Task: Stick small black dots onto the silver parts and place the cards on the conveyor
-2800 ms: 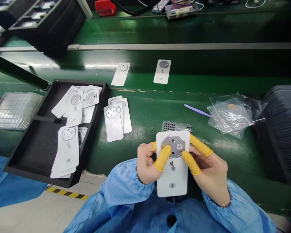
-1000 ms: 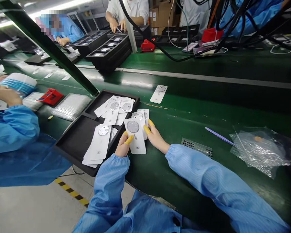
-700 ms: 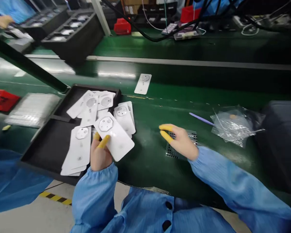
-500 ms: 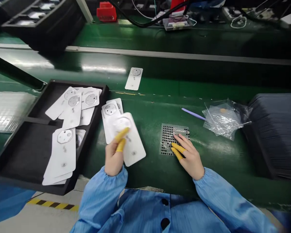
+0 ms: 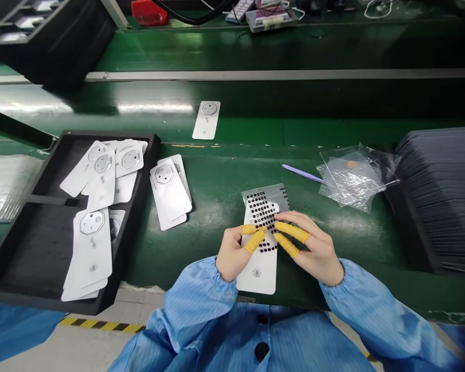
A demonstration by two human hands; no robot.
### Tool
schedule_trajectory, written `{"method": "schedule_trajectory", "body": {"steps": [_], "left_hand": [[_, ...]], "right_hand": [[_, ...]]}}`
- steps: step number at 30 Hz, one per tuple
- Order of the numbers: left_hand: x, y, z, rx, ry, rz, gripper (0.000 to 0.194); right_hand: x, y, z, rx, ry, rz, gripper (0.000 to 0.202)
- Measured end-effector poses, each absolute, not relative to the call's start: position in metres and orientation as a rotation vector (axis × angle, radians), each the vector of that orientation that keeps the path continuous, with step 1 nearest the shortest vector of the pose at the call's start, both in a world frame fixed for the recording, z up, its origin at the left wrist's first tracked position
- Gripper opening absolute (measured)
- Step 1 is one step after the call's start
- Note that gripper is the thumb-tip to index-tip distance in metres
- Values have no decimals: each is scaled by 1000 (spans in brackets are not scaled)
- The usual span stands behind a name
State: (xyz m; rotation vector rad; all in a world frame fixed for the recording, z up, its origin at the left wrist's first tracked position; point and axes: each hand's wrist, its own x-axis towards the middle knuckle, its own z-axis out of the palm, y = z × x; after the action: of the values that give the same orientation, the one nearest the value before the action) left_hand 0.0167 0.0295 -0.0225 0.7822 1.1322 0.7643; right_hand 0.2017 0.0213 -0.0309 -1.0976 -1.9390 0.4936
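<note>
A clear sheet of small black dots (image 5: 259,202) lies over a white card (image 5: 257,279) at the table's near edge. My left hand (image 5: 234,253) is closed, its yellow-capped thumb and index finger pinching the sheet's left part above the card. From the other side, my right hand (image 5: 313,250) grips the sheet with thumb and index tips close together, also in yellow finger cots. Whether a single dot is between those fingertips is too small to tell. Two more white cards (image 5: 170,194) with round silver prints overlap to the left.
A black tray (image 5: 19,248) with several white cards stands at left. One card (image 5: 206,121) lies farther back. Purple tweezers (image 5: 303,173) and a crumpled clear bag (image 5: 356,181) lie at right, beside stacked dark trays (image 5: 442,201). A red bin (image 5: 149,12) is at the back.
My left hand has brought the white card rightward, and it now lies beneath the dotted sheet. The left fingers have moved onto the sheet, which is tilted. My right hand stays at the sheet.
</note>
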Motion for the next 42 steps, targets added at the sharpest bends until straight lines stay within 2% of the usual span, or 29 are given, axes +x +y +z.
{"method": "schedule_trajectory", "body": {"steps": [8,13,18,20,23,25,29,35,39,42], "left_hand": [[20,24,-26,1069,1203,842,29],[13,26,-37,1403,1278,773,18],[-11,33,-47,1262,1368,698,17],[-27,32,-43,1179,1389,794,30],[-41,22,-24,1034,1363,979,78],[-39,13,-9,979,1347,1015,93],[-13,-1,9,971,1282,980,84],[10,-4,18,1072,1176,980,63],[9,-4,18,1131,1193,996,66],[7,-6,16,1155,1176,1013,71]], "right_hand": [[186,16,-39,-1078,-1856,550,38],[177,19,-53,-1216,-1688,742,18],[179,22,-73,-1297,-1591,809,11],[181,21,-73,-1297,-1594,732,13],[181,20,-60,-1292,-1662,525,18],[177,19,-45,-1279,-1709,389,24],[166,17,-19,-1215,-1755,254,35],[169,11,-13,-1196,-1820,471,46],[173,9,-8,-1125,-1865,460,50],[171,7,-4,-1129,-1977,330,51]]}}
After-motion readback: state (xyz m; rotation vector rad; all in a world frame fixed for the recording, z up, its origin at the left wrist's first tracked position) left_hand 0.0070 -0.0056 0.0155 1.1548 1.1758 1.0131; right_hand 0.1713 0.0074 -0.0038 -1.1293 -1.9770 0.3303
